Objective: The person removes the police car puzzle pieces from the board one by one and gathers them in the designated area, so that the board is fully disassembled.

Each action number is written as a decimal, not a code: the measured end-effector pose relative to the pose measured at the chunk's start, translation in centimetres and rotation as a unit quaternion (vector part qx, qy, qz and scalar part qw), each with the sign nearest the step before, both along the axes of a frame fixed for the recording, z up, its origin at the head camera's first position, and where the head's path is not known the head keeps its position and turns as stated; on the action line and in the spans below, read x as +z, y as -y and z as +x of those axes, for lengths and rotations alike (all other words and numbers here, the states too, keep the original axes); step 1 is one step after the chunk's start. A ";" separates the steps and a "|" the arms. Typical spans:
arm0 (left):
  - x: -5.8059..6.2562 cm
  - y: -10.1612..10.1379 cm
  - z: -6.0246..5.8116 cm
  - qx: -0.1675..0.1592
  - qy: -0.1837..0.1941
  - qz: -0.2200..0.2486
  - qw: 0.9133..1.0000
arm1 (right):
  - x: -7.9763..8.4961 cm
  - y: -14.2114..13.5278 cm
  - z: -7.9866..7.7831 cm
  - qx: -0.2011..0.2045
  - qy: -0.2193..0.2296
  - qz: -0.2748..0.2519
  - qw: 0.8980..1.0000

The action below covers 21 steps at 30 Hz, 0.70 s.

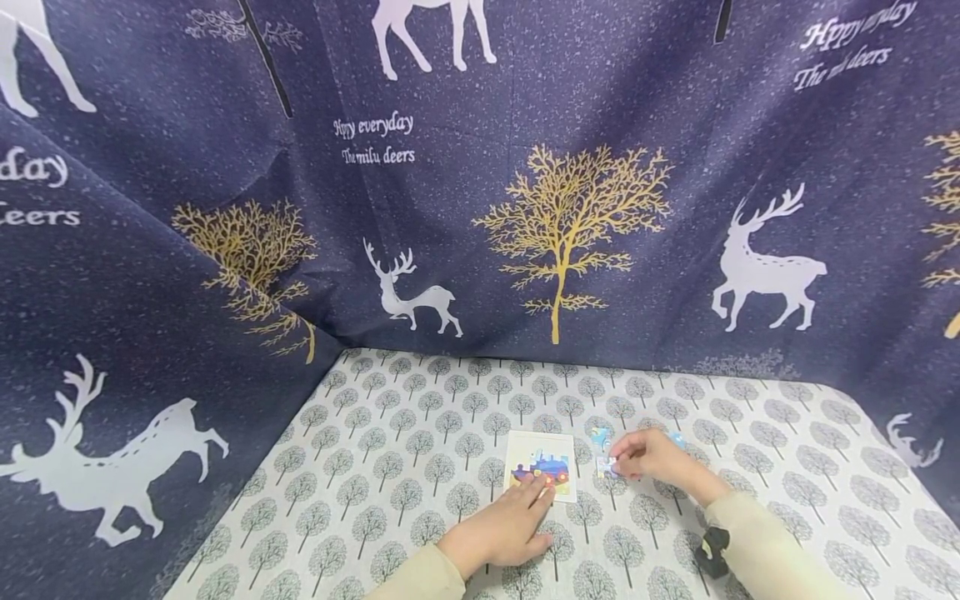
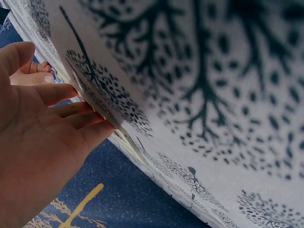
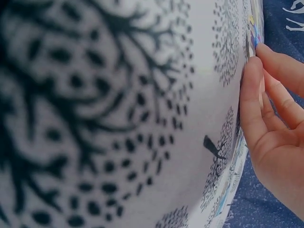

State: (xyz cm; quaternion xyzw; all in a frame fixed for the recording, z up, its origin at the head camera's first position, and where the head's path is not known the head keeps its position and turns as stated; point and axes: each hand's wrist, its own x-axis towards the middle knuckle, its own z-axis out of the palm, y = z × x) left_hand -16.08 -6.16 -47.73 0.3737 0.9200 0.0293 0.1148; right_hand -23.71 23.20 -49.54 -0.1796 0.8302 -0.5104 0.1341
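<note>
resting straight fingers on the near part of the puzzle board (image 1: 523, 452), left hand (image 1: 504, 523) probably steadies it against sliding on the tree-print cloth (image 1: 408, 417); right hand (image 1: 649, 455) pinches a small puzzle piece (image 1: 604, 468) between thumb and fingertips, likely for fine control, just right of the board; hands apart. blue piece (image 1: 600, 435) lies beyond the held one, another blue bit (image 1: 677, 437) shows partly behind the right hand, presumably placed there for easy reach. board looks pale-bordered with a blue engine (image 1: 553, 464), red wheels, purple part at left, yellowish ground; held piece looks whitish-purple, its print too small to tell
</note>
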 end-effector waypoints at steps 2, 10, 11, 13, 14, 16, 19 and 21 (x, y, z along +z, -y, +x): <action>-0.1 0.0 0.0 0.001 0.002 -0.001 1.000 | 0.0 0.1 0.0 -0.004 -0.002 -0.001 1.000; -0.3 0.0 -0.1 0.000 0.003 0.000 1.000 | 0.4 0.4 0.2 -0.010 -0.021 0.038 0.999; -0.3 0.0 -0.1 0.000 0.002 0.001 1.000 | 0.4 0.4 0.2 -0.010 -0.023 0.042 0.999; -0.2 0.0 -0.1 0.000 0.001 0.003 1.000 | 0.3 0.5 0.1 -0.009 -0.028 0.047 0.998; -0.2 0.0 0.0 0.000 0.000 0.004 1.000 | 0.3 0.5 0.1 -0.009 -0.029 0.049 0.998; -0.1 0.1 0.0 -0.002 -0.002 0.005 1.000 | 0.2 0.4 0.1 -0.007 -0.029 0.046 0.998; 0.0 0.1 0.0 -0.006 -0.004 0.005 1.000 | 0.0 0.2 -0.1 -0.004 -0.026 0.040 0.999; 0.0 0.1 0.0 -0.009 -0.004 0.005 1.000 | 0.1 0.1 -0.3 -0.002 -0.031 0.037 0.999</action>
